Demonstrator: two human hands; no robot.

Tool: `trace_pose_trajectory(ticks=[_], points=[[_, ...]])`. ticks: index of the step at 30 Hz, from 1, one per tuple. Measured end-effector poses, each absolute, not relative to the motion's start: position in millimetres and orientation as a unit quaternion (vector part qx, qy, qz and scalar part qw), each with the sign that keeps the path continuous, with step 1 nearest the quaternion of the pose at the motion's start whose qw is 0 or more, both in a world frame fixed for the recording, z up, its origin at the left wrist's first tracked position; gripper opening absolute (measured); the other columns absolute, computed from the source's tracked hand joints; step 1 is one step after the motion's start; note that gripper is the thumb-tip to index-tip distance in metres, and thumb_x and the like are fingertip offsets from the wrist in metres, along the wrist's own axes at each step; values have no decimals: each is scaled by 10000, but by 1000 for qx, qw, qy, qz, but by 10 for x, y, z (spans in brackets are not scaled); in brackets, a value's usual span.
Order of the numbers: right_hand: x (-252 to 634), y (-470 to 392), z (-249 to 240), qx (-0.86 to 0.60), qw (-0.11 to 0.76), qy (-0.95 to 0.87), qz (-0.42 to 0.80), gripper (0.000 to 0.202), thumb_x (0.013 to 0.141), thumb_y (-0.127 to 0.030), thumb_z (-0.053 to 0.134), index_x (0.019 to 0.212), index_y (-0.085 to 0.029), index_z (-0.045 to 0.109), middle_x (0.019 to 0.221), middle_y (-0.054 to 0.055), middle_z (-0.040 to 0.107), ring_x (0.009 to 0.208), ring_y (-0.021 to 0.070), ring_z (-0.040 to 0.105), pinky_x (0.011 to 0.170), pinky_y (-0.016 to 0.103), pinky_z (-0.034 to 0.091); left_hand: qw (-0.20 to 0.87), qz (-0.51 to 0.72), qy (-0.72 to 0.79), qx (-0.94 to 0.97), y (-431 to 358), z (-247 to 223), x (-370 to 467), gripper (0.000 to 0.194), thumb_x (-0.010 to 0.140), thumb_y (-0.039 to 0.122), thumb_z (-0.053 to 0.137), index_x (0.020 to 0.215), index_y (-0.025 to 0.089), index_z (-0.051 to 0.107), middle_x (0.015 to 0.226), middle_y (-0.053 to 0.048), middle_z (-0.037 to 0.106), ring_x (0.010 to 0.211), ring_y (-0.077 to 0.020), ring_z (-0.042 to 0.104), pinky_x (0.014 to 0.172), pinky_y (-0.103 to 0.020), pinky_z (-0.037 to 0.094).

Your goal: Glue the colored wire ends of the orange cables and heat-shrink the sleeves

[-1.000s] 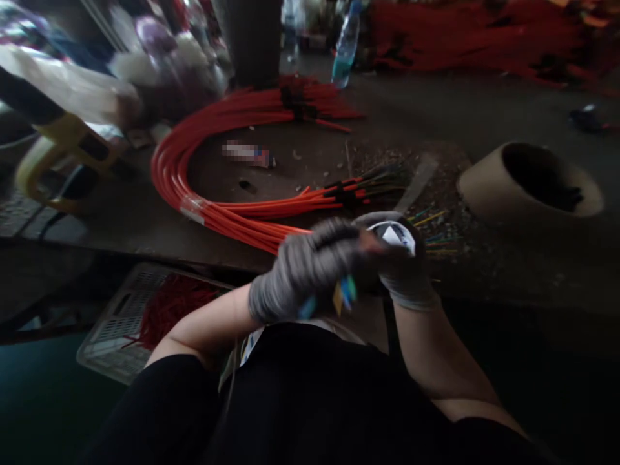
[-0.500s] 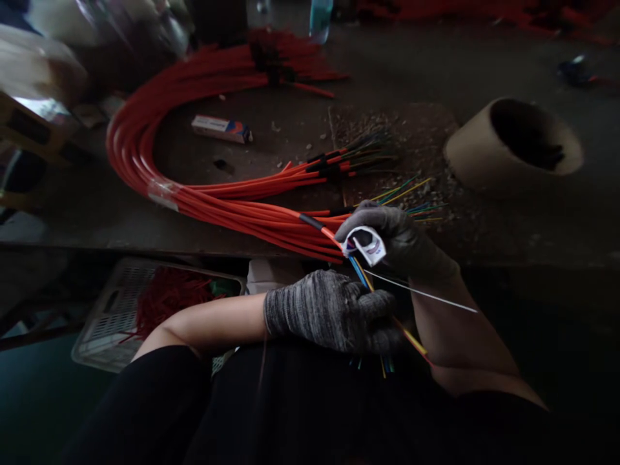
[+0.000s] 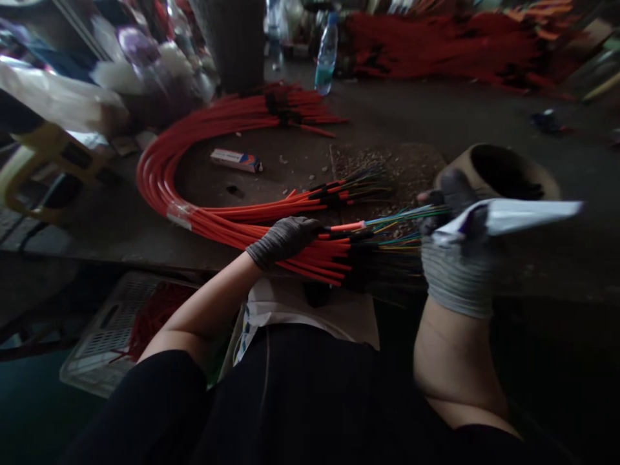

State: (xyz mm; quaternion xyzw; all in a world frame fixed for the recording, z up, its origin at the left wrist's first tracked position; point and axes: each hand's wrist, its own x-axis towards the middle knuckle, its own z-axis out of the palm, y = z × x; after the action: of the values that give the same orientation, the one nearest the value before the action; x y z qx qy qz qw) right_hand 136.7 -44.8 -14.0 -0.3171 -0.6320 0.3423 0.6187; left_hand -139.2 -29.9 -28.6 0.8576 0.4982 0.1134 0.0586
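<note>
Head view: the left hand (image 3: 285,242), in a dark grey knitted glove, is closed around an orange cable (image 3: 347,227) near the front edge of the table (image 3: 484,113), at about the middle of that edge. Past the fingers the cable shows a black band, then a short orange length, and out of its end fan thin colored wires (image 3: 400,216), blue, green and yellow among them. The right hand (image 3: 454,261), gloved too, grips the far ends of these wires, so they run nearly level between the two hands. It also holds a white sheet (image 3: 530,216), which juts out to the right; blur hides exactly how the fingers grip it.

Beneath the left hand lies a bundle of orange cables (image 3: 159,165), curved in a U that opens toward the table's right edge, with clear tape (image 3: 179,215) around its near arm. Inside the curve rests a small box (image 3: 236,160). Scraps litter a flat board (image 3: 421,155) beyond the wires. Just behind the right hand is a brown ring-shaped container (image 3: 547,184), dark inside. A bottle (image 3: 327,55) stands upright farther back, and a red heap (image 3: 445,48) spreads along the table's far side. Below the front edge, toward its left corner, sits a pale basket (image 3: 90,349) with red strips (image 3: 157,316) in it.
</note>
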Motion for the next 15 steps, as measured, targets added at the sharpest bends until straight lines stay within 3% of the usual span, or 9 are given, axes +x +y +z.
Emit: trace_pose_trajectory(ticks=[3, 7, 10, 13, 15], points=[[1337, -387, -46, -288, 715, -503, 390, 324, 941, -566, 526, 915, -357, 772, 927, 45, 728, 769, 204, 635, 527, 334, 476, 96, 224, 458, 855, -313, -224, -1205, 262, 918, 303, 692, 1141, 175, 743, 1015, -81, 786, 931, -198, 747, 808, -248, 551], [1459, -393, -220, -294, 724, -401, 478, 286, 872, -529, 602, 977, -338, 787, 1004, 46, 741, 666, 193, 613, 494, 341, 492, 107, 278, 421, 857, -360, -150, -848, 340, 917, 391, 695, 1187, 187, 723, 1071, -85, 775, 1008, -198, 724, 876, -265, 531], [1737, -464, -384, -300, 764, -350, 452, 256, 878, -510, 597, 938, -336, 775, 1142, 1, 725, 922, 212, 697, 676, 382, 614, 90, 143, 447, 879, -260, -220, -732, 469, 942, 437, 636, 1310, 145, 643, 1100, -134, 753, 1038, -242, 701, 882, -332, 539], [1871, -526, -427, -295, 803, -340, 390, 261, 928, -502, 558, 943, -351, 770, 1198, -42, 709, 1118, 179, 680, 904, 376, 627, 76, 39, 459, 884, 44, -297, -727, 359, 972, 282, 534, 1261, 105, 650, 1087, -165, 737, 989, -252, 696, 838, -348, 535], [1740, -497, -428, -301, 783, -422, 343, 322, 986, -486, 473, 1078, -358, 755, 1263, -21, 695, 1145, 183, 680, 966, 410, 609, 34, 31, 473, 880, 299, -288, -690, 348, 938, 223, 538, 1227, 77, 664, 1175, -210, 701, 1089, -300, 668, 897, -392, 521]])
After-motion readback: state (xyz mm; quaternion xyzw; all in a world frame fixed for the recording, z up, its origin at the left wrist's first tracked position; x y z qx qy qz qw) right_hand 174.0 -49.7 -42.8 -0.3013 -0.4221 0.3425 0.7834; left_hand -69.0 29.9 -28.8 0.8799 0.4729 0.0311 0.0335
